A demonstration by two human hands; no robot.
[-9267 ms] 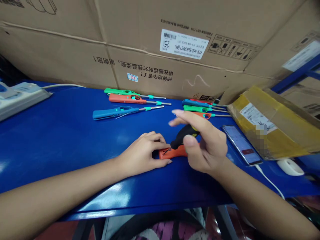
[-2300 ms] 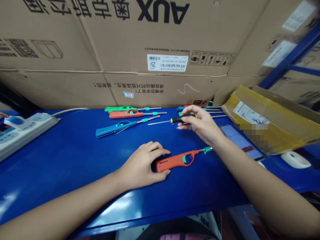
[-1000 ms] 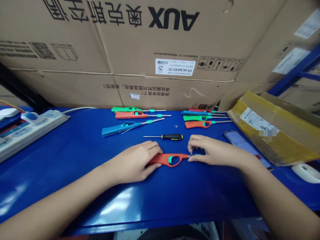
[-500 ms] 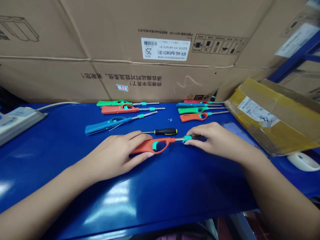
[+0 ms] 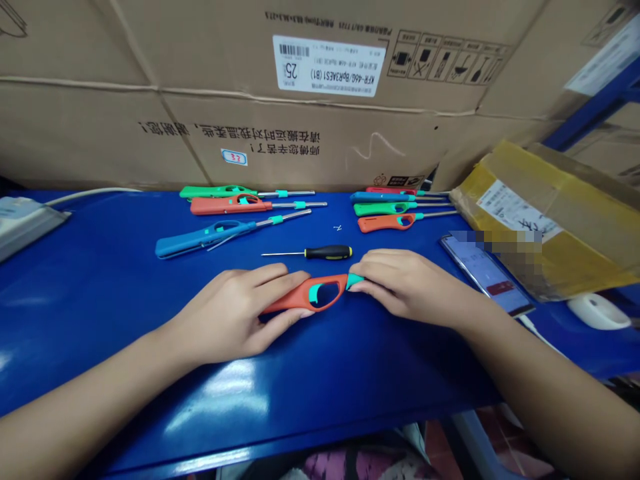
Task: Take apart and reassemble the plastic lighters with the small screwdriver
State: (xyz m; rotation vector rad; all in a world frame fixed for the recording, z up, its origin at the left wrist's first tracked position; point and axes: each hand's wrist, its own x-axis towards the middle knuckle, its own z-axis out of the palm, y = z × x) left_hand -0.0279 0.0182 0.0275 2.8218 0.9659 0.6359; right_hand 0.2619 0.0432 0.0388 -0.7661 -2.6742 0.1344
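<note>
An orange long-nosed lighter with a teal trigger lies on the blue table between my hands. My left hand is curled round its handle end. My right hand pinches the teal collar at the front of the body, and its fingers hide the metal nozzle. Just beyond the lighter lies a black-handled screwdriver, touched by neither hand.
Three lighters, green, orange and blue, lie at the back left. Several more lighters lie at the back right. A phone, a yellow-taped parcel, a white mouse, a power strip and cardboard boxes surround the table.
My right hand has slid left along the nozzle to the lighter's body, so the metal tube no longer shows. The screwdriver, put down earlier, stays on the table.
</note>
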